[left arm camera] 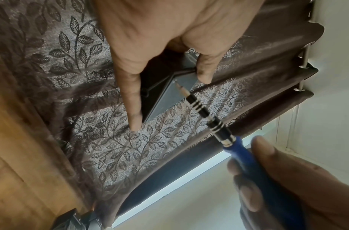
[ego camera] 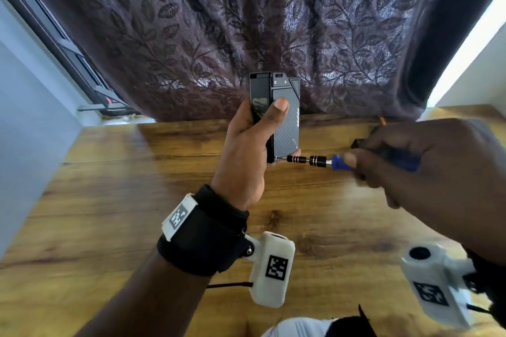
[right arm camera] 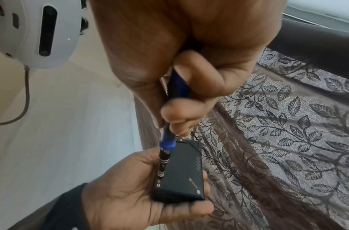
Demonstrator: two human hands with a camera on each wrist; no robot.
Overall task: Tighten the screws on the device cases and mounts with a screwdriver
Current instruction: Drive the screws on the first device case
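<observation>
A person works a blue-handled screwdriver [ego camera: 323,161] into a corner screw [right arm camera: 158,185] of a dark, carbon-patterned device case [ego camera: 286,117], held upright above a wooden counter [ego camera: 137,200] in front of a leaf-patterned curtain [ego camera: 191,22].

Doing this step well seems to depend on keeping the bit square to the screw head and pressing along the shaft while turning, so the tip does not ride out and chew the slot; the case should be braced firmly against that push, and the turning eased off once the screw seats, since small case screws probably strip easily.

The left hand [ego camera: 246,150] is wrapped around the case, thumb laid across its patterned face and fingers curled behind its edges, holding it clear of the counter. The right hand [ego camera: 416,161] is closed around the screwdriver's handle, fingertips pinching near the front of the grip, with the shaft running level toward the case's lower corner, where the tip meets the screw.
</observation>
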